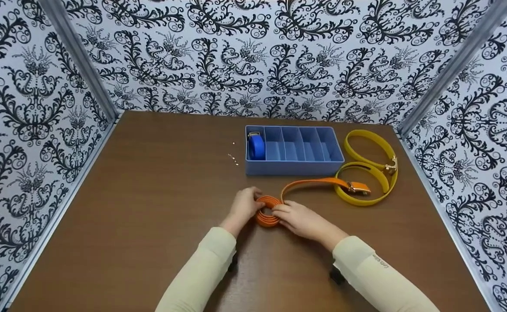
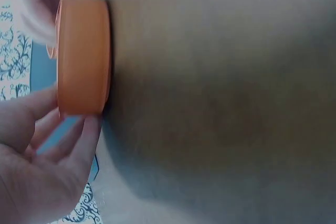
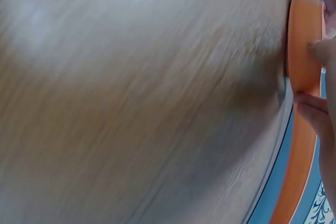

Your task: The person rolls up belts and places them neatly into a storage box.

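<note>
An orange belt (image 1: 268, 221) is partly wound into a coil standing on its edge on the table. Its loose end curves back and right to a metal buckle (image 1: 358, 187), which lies over a yellow belt (image 1: 368, 202). My left hand (image 1: 243, 207) grips the coil's left side, thumb at the top rim and fingers against the outside. From the right, my right hand (image 1: 303, 220) holds the coil where the loose strap leaves it. Both wrist views show the coil's smooth outer band (image 2: 84, 56) between the hands; part of the right hand is cut off in its own wrist view.
Behind the hands stands a blue tray (image 1: 294, 168) with several compartments; a rolled blue belt (image 1: 257, 146) sits in the leftmost one. The yellow belt lies in loops right of the tray. Small pale specks (image 1: 233, 159) dot the brown table (image 1: 158, 186). Patterned walls enclose it.
</note>
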`<state>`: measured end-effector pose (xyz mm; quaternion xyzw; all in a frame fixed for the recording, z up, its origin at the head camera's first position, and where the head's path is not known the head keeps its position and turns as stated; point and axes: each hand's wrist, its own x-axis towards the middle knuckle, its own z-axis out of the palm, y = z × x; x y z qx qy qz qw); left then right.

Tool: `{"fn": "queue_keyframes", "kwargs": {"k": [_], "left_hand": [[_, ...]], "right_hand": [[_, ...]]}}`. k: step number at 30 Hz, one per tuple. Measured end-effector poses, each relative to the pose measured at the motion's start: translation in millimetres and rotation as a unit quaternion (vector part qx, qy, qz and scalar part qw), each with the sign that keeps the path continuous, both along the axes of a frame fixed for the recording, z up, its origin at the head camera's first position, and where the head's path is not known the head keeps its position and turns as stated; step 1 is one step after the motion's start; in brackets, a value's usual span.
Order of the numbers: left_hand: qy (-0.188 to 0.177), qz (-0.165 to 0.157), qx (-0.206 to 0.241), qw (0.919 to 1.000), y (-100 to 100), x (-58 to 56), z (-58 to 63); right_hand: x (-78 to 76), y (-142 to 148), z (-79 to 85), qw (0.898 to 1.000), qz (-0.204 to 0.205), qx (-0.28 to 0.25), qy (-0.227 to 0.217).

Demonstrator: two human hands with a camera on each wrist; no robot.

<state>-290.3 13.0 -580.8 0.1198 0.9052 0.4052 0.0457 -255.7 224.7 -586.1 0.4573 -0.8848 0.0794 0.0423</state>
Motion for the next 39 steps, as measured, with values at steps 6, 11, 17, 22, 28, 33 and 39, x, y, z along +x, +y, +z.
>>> {"fn": "queue_keyframes", "kwargs": {"k": [6, 11, 17, 22, 28, 33, 39], "left_hand": [[0.009, 0.066, 0.012, 0.9977, 4, 13.5, -3.5], [0.003, 0.116, 0.020, 0.9930, 8, 20.1, -3.8], [0.012, 0.142, -0.009, 0.9897, 13, 20.9, -4.6], [0.009, 0.120, -0.040, 0.9919, 11, 17.1, -1.8], [-0.011, 0.062, -0.057, 0.9964, 6, 10.1, 3.8], [0.000, 0.009, -0.072, 0.9974, 6, 1.0, 6.7], [0.023, -0.039, -0.079, 0.9958, 8, -6.0, 8.7]], "right_hand": [[-2.0, -15, -3.3, 0.999, -0.025, -0.016, 0.032], [-3.0, -27, -4.2, 0.995, -0.063, -0.026, 0.076], [-4.7, -33, -4.2, 0.989, -0.080, -0.022, 0.121], [-4.7, -21, -1.4, 0.996, -0.053, -0.011, 0.064], [-6.7, 0, -2.8, 0.999, 0.001, -0.012, 0.053], [-10.6, 10, -4.4, 0.998, 0.010, -0.003, 0.059], [-12.1, 6, -4.4, 1.000, -0.022, 0.010, 0.013]]}}
